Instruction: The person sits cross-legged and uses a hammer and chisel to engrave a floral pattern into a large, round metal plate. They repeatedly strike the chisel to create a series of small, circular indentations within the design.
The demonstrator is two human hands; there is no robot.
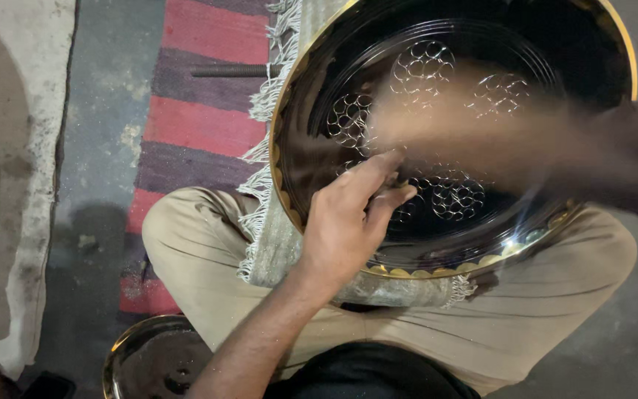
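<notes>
left hand [348, 222] pinching small tool on dark engraved brass tray [311, 159], right hand [481, 140] blurred

Dark brass tray, striped rug, pale fringed cloth.

Round tray [585, 52]: glossy near-black face, gold rim, scalloped gold border along lower edge, clusters of small engraved circles in silvery lines. Rug [201, 111]: red and dull purple-grey bands. Cloth [278, 236] under tray: pale grey-green, off-white fringe. Trousers [186, 236]: khaki-beige. Second dish [142, 362], lower left: dark centre, gold rim. Floor [105, 111]: grey, blotched.
</notes>
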